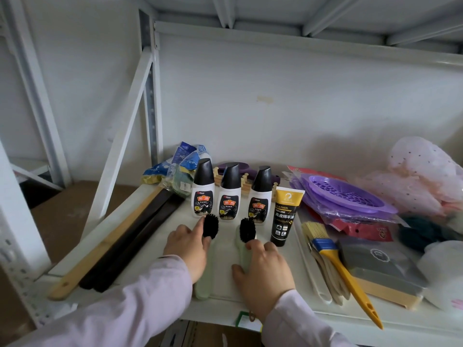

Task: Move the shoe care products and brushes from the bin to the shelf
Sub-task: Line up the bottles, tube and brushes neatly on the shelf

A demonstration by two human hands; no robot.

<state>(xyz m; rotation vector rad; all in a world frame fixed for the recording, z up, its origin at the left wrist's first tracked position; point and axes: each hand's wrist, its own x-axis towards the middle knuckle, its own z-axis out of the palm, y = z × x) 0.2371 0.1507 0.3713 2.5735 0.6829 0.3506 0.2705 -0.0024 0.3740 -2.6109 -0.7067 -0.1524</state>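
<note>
Two pale green brushes with black bristles lie side by side on the white shelf [275,279]. My left hand [186,249] rests on the left brush [211,226], forefinger stretched along its bristle head. My right hand [263,269] grips the handle of the right brush [247,230]. Behind them stand three white shoe polish bottles with black caps [203,190] [230,194] [261,196]. A black and yellow leather cream tube [284,216] stands upright at their right. The bin is out of view.
Long dark and wooden shoehorns [120,244] lie at the left. Blue packets [180,164] sit at the back left. A yellow-handled paintbrush [335,259], a grey box [380,266], purple mesh trays [348,194] and pink netting [426,176] fill the right side.
</note>
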